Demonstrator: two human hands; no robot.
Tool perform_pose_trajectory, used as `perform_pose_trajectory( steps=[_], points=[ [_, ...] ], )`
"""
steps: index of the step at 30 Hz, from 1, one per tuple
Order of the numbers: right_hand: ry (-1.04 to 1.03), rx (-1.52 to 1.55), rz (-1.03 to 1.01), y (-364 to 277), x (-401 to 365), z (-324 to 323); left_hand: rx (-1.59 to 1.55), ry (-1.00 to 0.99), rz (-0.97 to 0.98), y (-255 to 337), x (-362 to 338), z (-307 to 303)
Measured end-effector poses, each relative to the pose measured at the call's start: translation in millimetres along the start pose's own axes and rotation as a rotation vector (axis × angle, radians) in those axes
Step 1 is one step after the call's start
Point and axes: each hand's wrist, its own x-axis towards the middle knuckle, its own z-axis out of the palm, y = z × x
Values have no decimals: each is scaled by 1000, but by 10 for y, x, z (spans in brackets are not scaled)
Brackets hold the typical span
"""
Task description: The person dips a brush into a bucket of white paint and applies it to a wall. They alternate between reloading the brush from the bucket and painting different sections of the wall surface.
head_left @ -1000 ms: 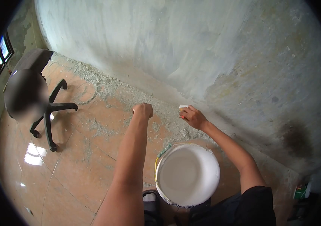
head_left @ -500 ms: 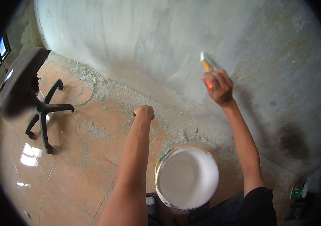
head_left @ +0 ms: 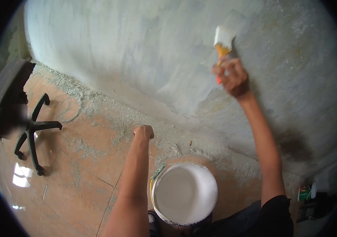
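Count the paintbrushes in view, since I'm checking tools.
1: the paintbrush, held in the right hand, bristles against the wall at upper right. Others may lie out of view.

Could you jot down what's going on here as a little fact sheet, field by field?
Right hand: grips paintbrush by its orange handle, bristles on the wall
Left hand: closed fist, held out above the floor
Bucket: white paint inside, standing on the floor between the arms
Floor: tiles, with rubble along the wall's foot
Elsewhere: black office chair at left, green can at right
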Motion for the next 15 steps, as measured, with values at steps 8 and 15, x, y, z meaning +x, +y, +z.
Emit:
perform_pose_trajectory(
  steps=[8, 15],
  points=[
    [-304, 419, 29, -1158, -848, -86, 24, -75, 2, 164, -53, -167],
    [-486, 683, 289, -1075, -1155, -146, 26, -3, 10, 177, -180, -238]
  ],
)
